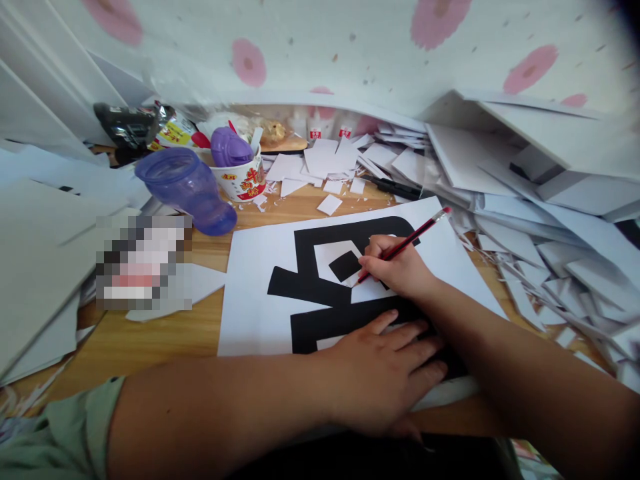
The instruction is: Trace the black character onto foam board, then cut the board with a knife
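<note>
A white sheet (255, 313) printed with a large black character lies on the wooden table (165, 333). My left hand (385, 373) lies flat on the sheet's lower part, fingers stretched out and holding it down. My right hand (397, 267) is closed on a red-and-black pencil (415, 237), whose tip touches the sheet just beside a small black square inside the character. The eraser end points up and to the right.
A purple plastic bottle (185, 187) lies on its side at the left, beside an instant-noodle cup (243, 177). White paper scraps (325, 167) and piled sheets (550, 200) crowd the back and right. A black pen (395, 188) lies behind the sheet. More paper (40, 253) is stacked at the left.
</note>
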Demonstrator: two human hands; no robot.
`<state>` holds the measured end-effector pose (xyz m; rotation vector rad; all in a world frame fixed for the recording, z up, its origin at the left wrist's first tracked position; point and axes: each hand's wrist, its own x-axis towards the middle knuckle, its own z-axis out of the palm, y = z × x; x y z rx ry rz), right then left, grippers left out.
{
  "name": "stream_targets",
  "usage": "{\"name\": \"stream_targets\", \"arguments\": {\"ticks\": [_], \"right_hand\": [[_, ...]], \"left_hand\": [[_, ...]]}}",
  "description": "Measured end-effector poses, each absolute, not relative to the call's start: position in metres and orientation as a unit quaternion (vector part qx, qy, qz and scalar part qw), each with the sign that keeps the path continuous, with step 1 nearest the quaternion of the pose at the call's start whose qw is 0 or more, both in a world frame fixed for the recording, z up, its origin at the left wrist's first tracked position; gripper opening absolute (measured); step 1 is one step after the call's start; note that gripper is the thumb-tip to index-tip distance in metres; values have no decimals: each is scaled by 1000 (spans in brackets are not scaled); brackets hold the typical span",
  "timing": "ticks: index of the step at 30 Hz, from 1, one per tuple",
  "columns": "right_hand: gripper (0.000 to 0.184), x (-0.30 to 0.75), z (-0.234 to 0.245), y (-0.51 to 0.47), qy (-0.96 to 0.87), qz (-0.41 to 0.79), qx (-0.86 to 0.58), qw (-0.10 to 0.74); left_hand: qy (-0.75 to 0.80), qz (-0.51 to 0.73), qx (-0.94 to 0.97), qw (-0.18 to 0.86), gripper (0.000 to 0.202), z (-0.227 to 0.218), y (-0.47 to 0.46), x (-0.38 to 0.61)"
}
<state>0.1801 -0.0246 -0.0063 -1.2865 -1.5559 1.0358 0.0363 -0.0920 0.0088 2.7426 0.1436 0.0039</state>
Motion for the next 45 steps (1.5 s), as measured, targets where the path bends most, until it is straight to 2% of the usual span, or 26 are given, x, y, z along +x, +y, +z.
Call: {"name": "stream_targets", "arguments": {"ticks": [12, 15, 19, 23, 26, 31, 45], "right_hand": [[31, 180, -4, -25, -621, 412, -512, 427], [31, 181, -7, -24, -597, 448, -506, 432], [33, 184, -7, -27, -513, 500, -486, 501], [31, 180, 2, -41, -500, 523, -503, 473], [30, 176, 5, -53, -533, 488, -527, 448], [31, 175, -4, -58, -549, 408, -560, 466], [30, 177, -7, -54, -564, 396, -583, 429]], "left_hand": [[52, 2, 980, 190, 71, 8, -92, 36], [53, -3, 979, 195, 69, 8, -92, 36], [51, 12, 980, 194, 68, 6, -93, 36], [51, 28, 979, 193, 72, 5, -93, 36], [51, 29, 980, 192, 73, 5, -92, 36], [48, 25, 979, 194, 75, 8, -91, 37], [53, 15, 977, 207, 74, 10, -90, 36]]}}
